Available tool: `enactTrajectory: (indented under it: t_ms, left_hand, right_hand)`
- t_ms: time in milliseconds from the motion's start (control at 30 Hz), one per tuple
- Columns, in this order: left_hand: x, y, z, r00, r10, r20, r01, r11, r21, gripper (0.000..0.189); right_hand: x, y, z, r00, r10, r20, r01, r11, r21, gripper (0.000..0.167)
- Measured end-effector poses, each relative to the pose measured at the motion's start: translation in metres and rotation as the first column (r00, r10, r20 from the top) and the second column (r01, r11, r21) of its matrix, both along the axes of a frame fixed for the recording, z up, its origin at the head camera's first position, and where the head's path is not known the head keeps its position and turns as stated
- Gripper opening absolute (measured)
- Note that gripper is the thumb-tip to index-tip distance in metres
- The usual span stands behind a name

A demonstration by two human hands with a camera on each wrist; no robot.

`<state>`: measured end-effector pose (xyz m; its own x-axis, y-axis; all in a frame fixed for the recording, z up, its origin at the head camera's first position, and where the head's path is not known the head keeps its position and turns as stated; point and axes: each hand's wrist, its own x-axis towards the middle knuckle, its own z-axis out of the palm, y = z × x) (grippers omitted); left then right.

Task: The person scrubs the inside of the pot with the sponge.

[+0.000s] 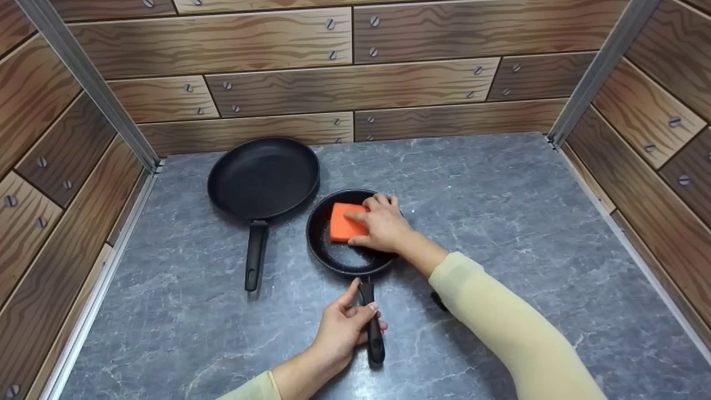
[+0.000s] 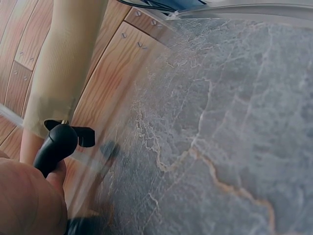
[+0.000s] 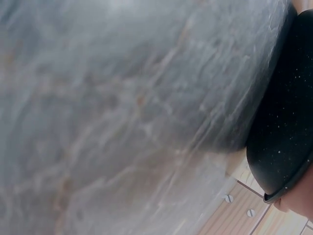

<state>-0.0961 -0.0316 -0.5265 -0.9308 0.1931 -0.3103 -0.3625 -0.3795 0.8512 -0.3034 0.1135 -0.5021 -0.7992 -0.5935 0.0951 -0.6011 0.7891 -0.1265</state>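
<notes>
A small black frying pan [image 1: 350,260] rests on the table, its handle [image 1: 376,340] pointing toward me. My left hand [image 1: 343,329] holds that handle, thumb over the top and fingertips showing on the far side. Inside the pan lies an orange sponge [image 1: 340,226]. My right hand [image 1: 386,225] grips the sponge from the right, index finger across its top and thumb along its near edge. In the left wrist view the handle's end [image 2: 59,144] sticks out past my left hand [image 2: 29,196]. The right wrist view shows the pan's speckled outer wall [image 3: 283,107]; the sponge is hidden there.
A larger black frying pan [image 1: 264,178] lies at the back left, close to the small pan, with its handle [image 1: 255,258] toward me. Wood-patterned walls [image 1: 355,89] bound the grey marbled table [image 1: 500,189] at the back and sides. Cables [image 2: 151,6] show in the left wrist view.
</notes>
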Motion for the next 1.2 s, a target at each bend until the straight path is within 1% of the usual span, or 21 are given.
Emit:
enactTrajectory:
  t_ms: [367,633,800,1067,1200]
  left_hand:
    - [-0.001,0.001,0.0,1.0,0.005,-0.003,-0.005,1.0,-0.006,0.082]
    - [0.0,0.002,0.0,1.0,0.002,-0.005,-0.002,1.0,-0.009,0.083]
    - [0.0,0.002,0.001,1.0,0.001,-0.007,-0.001,1.0,0.005,0.083]
    - [-0.001,0.002,0.002,1.0,0.004,0.002,-0.004,1.0,0.01,0.082]
    - [-0.001,0.002,0.002,1.0,0.003,0.01,-0.003,1.0,0.003,0.082]
  right_hand:
    - [0.0,0.01,0.003,0.999,-0.046,0.006,0.046,0.999,0.028,0.073]
    - [0.003,0.015,0.004,0.999,-0.047,-0.024,0.048,0.997,0.064,0.073]
    - [0.006,0.016,0.007,0.998,-0.045,-0.037,0.048,0.995,0.082,0.073]
    - [0.012,0.019,0.011,0.999,-0.04,0.006,0.039,0.995,0.095,0.073]
    - [0.014,0.022,0.01,1.0,-0.026,0.01,0.025,0.994,0.107,0.073]
